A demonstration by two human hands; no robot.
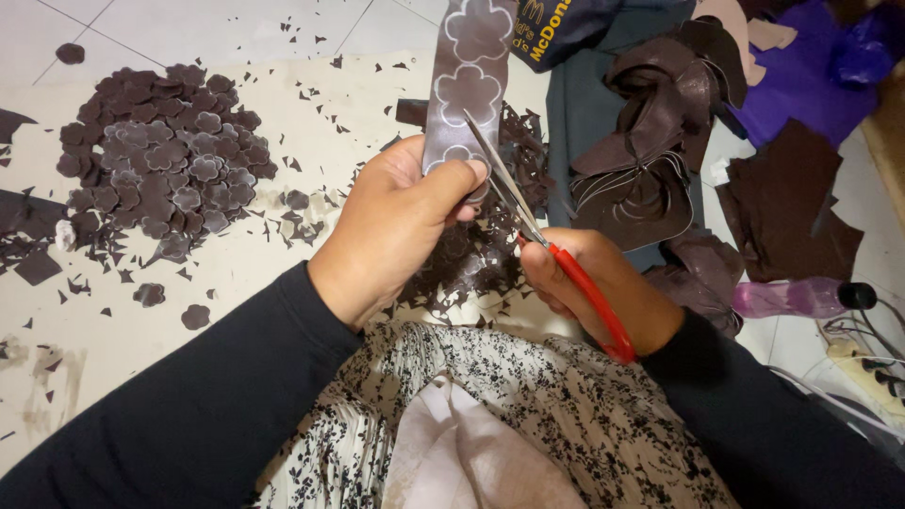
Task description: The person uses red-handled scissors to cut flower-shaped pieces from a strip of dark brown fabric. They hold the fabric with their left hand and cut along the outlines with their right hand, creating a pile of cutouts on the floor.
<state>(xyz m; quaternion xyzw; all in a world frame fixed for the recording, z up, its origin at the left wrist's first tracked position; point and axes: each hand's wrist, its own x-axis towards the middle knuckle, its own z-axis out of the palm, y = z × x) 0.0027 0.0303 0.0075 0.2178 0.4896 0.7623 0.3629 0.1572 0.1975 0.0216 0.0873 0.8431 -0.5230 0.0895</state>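
Observation:
My left hand [391,226] grips a long dark brown strip [464,85] of leather-like material with flower outlines drawn on it in white. The strip rises upright from my fingers toward the top of the view. My right hand [594,283] holds red-handled scissors [551,250]. Their open blades [500,174] meet the strip's lower right edge beside my left thumb. Below the strip, dark offcuts [471,259] lie in a heap between my hands.
A pile of cut brown flower shapes [160,160] lies on the floor at the left. Curled brown strips [650,151] and a brown sheet [787,203] lie at the right, by a pink bottle [792,297], a power strip [863,363] and purple cloth [801,75]. Patterned fabric [528,415] covers my lap.

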